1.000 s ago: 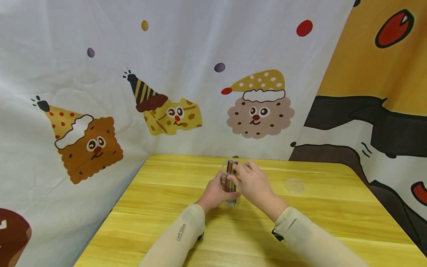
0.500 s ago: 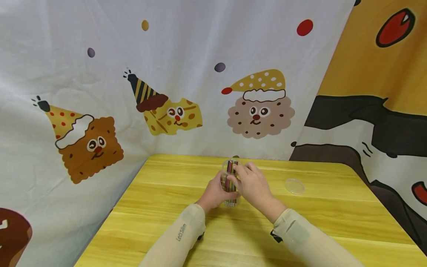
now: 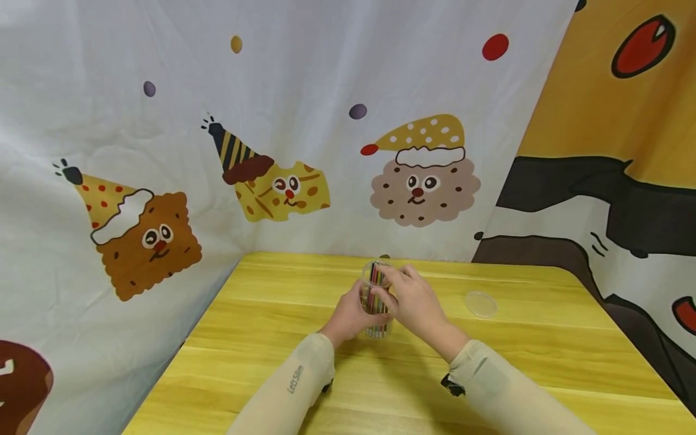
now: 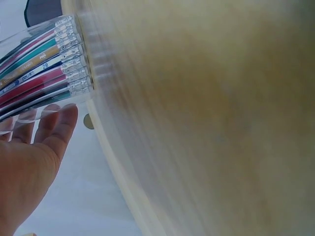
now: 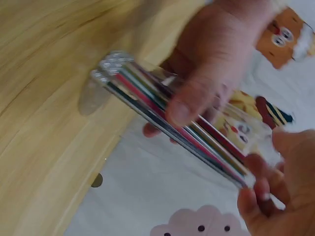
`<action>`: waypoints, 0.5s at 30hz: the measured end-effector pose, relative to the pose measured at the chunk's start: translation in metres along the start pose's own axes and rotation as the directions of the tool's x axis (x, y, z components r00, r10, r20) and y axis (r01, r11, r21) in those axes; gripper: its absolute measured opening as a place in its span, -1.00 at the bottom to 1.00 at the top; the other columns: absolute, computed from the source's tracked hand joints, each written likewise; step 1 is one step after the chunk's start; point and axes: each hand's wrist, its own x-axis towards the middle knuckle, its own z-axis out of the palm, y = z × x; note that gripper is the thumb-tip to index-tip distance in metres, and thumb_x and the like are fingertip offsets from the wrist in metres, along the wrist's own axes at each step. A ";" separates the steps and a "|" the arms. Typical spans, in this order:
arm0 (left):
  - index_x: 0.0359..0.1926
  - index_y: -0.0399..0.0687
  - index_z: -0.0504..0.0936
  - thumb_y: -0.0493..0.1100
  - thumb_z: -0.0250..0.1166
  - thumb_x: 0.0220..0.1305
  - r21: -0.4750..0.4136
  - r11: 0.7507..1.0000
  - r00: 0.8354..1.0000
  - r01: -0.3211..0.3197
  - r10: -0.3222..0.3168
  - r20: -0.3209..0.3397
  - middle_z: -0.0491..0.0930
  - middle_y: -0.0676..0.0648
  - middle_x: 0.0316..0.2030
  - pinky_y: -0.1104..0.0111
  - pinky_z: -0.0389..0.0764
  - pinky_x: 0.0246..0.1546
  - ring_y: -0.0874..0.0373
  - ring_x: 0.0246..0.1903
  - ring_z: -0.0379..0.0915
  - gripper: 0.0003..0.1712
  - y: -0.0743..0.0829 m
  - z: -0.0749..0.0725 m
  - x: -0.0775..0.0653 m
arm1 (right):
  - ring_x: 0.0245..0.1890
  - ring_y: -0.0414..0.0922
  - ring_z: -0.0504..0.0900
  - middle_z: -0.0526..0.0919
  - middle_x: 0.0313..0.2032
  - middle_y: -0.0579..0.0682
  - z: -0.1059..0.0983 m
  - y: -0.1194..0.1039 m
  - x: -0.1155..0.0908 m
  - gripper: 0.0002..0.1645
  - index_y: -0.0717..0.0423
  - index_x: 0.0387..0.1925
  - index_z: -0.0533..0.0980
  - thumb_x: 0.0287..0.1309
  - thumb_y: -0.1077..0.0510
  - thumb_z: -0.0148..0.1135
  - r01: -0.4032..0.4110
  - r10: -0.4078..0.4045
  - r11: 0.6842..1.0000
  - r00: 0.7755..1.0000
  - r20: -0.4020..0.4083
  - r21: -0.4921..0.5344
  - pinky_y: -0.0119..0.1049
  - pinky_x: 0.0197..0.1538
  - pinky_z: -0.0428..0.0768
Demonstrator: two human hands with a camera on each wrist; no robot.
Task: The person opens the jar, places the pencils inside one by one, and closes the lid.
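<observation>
In the head view my left hand (image 3: 350, 314) grips a clear plastic tube (image 3: 363, 275) near the middle of the table, fingers and thumb wrapped round its side. Several coloured pencils (image 5: 147, 108) stand inside it, their silvery ends (image 4: 74, 59) at the base. One pencil (image 4: 29, 76) has "2B" printed on it in the left wrist view. My right hand (image 3: 415, 302) is at the tube's mouth, with curled fingertips and thumb pinching the pencils' upper ends. In the right wrist view, the fingertips (image 5: 246, 199) meet those ends at the rim.
A clear round lid (image 3: 481, 304) lies on the wooden table (image 3: 261, 344), right of the tube. Behind the table hangs a white cloth (image 3: 304, 72) printed with cartoon biscuits and cheese. The table's back edge is just beyond the tube.
My right fingertips have shifted slightly over the pencil tops, and the pencils lean a little differently in the tube. The left hand and the lid have stayed put.
</observation>
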 end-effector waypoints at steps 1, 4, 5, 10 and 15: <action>0.21 0.21 0.40 0.15 0.64 0.19 -0.001 1.000 1.000 0.004 -0.004 -0.001 0.56 -0.07 -0.04 0.23 0.68 -0.18 0.11 -0.18 0.61 -0.27 0.000 0.000 0.000 | -0.25 -0.12 0.59 0.77 -0.19 -0.01 -0.005 0.000 0.000 -0.37 0.14 0.34 0.56 0.36 -0.02 0.48 -0.052 0.050 0.997 0.998 0.038 0.061 -0.29 -0.31 0.63; 0.27 0.16 0.40 0.11 0.64 0.20 -0.005 1.000 1.000 0.003 -0.003 -0.009 0.60 -0.07 -0.02 0.17 0.72 -0.12 0.11 -0.16 0.64 -0.24 0.000 0.001 0.000 | -0.26 -0.16 0.62 0.76 -0.11 -0.01 -0.020 0.007 0.001 -0.45 0.10 0.35 0.54 0.46 -0.01 0.38 -0.210 0.188 0.953 0.975 0.115 0.219 -0.31 -0.30 0.63; 0.30 0.15 0.39 0.10 0.65 0.19 -0.009 1.000 1.000 0.001 -0.001 -0.012 0.62 -0.06 -0.01 0.14 0.74 -0.07 0.11 -0.14 0.66 -0.21 0.000 0.001 0.001 | -0.28 -0.15 0.63 0.75 -0.12 0.01 -0.024 0.011 0.000 -0.47 0.10 0.34 0.53 0.48 -0.01 0.36 -0.249 0.224 0.935 0.967 0.123 0.254 -0.31 -0.31 0.63; 0.33 0.12 0.39 0.11 0.67 0.15 0.000 1.000 1.000 0.003 -0.003 -0.026 0.65 -0.04 0.03 0.04 0.73 0.07 0.10 -0.05 0.68 -0.15 0.000 0.002 0.003 | -0.24 -0.13 0.66 0.76 -0.07 0.05 -0.032 0.047 -0.010 -0.51 0.11 0.33 0.51 0.55 -0.03 0.28 -0.414 0.383 0.845 0.910 0.155 0.339 -0.39 -0.22 0.63; 0.31 0.11 0.39 0.11 0.67 0.15 -0.001 1.000 1.000 0.009 -0.009 -0.024 0.65 -0.06 0.04 0.02 0.74 0.09 0.07 -0.03 0.69 -0.16 -0.002 0.002 0.002 | 0.00 0.00 0.70 0.75 0.06 0.12 -0.033 0.087 -0.032 -0.37 0.15 0.43 0.43 0.60 -0.15 0.17 -0.582 0.509 0.746 0.812 0.286 0.323 -0.22 0.01 0.69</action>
